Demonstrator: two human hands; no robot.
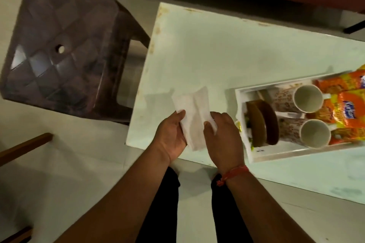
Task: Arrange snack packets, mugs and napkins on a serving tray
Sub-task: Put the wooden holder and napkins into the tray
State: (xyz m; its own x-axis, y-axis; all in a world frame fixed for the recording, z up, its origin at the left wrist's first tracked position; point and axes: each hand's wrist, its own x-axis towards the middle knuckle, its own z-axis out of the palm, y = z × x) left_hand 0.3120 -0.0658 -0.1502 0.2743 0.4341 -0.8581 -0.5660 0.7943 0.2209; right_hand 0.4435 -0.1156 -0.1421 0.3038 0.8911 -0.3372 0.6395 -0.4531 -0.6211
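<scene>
The person is holding 1 white napkin [192, 118] over the table [207, 55], with the left hand [171, 136] and right hand [223, 136] both pinching its sides. Just beside them, the white tray [242, 124] is carrying 2 mugs [308, 99] and orange snack packets [347, 116].

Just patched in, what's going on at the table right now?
A person is holding a white napkin in both hands over the near corner of the pale table, the left hand at one edge and the right hand at the other, apparently folding it. To the right, the white tray already holds two patterned mugs and orange snack packets. The napkin is not on the tray yet. A brown plastic stool stands left of the table.
</scene>
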